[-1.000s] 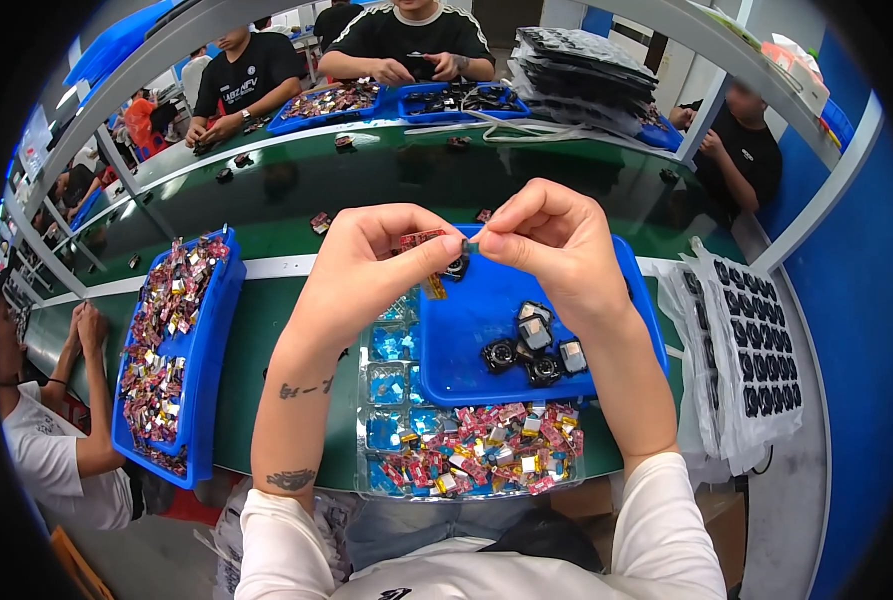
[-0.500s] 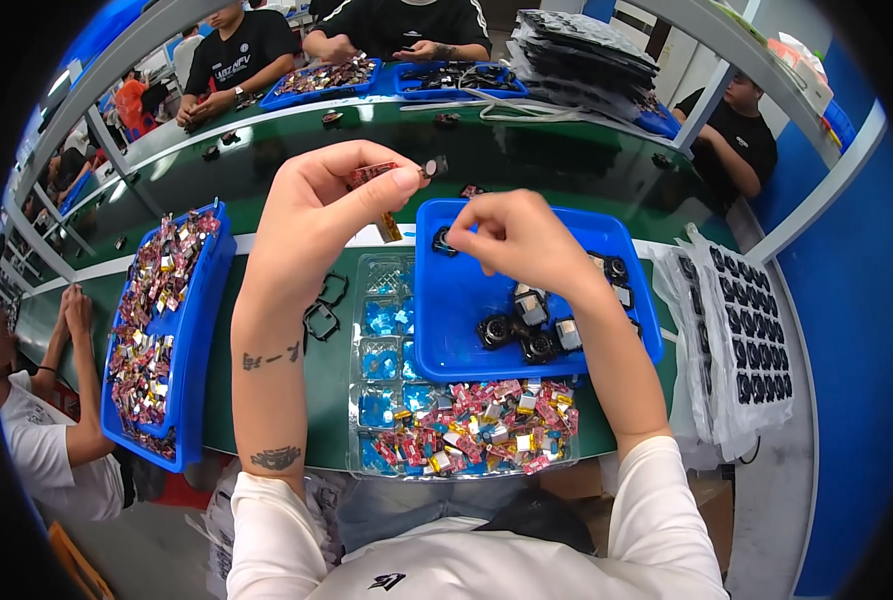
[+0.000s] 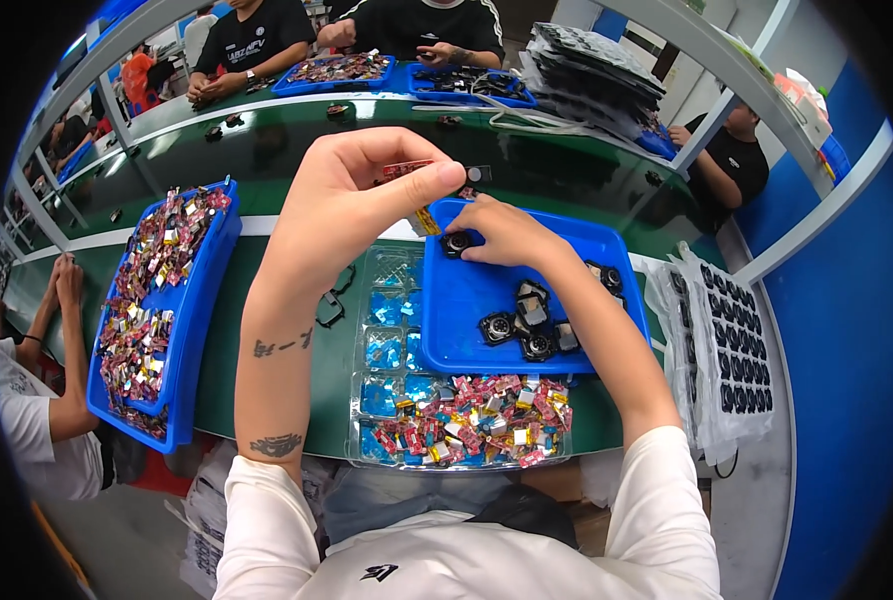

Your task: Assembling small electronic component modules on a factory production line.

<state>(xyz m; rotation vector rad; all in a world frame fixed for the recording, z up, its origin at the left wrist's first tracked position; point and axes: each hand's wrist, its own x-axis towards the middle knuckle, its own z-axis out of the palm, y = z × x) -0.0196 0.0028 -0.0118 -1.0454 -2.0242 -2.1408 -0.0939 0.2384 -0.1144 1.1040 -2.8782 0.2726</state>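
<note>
Pinched between the thumb and fingers of my left hand (image 3: 361, 195) is a small red circuit board (image 3: 404, 169). A yellow part hangs below it, and a dark piece with a round silver disc sticks out past the thumb. My right hand (image 3: 514, 235) reaches into the blue tray (image 3: 466, 315), its thumb and fingers closed about a black watch case (image 3: 455, 244) near the far left corner. Several more black watch cases (image 3: 536, 308) lie in that tray. Below it, a clear plastic tray (image 3: 396, 268) with blue-filled pockets bears a heap of red circuit boards (image 3: 481, 415).
At the left stands a long blue bin (image 3: 196, 290) of circuit boards. Black frames (image 3: 332, 308) lie beside my left forearm. White-wrapped trays of black parts (image 3: 731, 340) stand at the right. Metal posts (image 3: 816, 205) frame the green bench (image 3: 266, 170); co-workers sit across it and at left.
My right hand has come down onto the black watch case at the tray's far left corner. My left hand, still pinching the circuit board, has shifted slightly right; the whole view has shifted a little.
</note>
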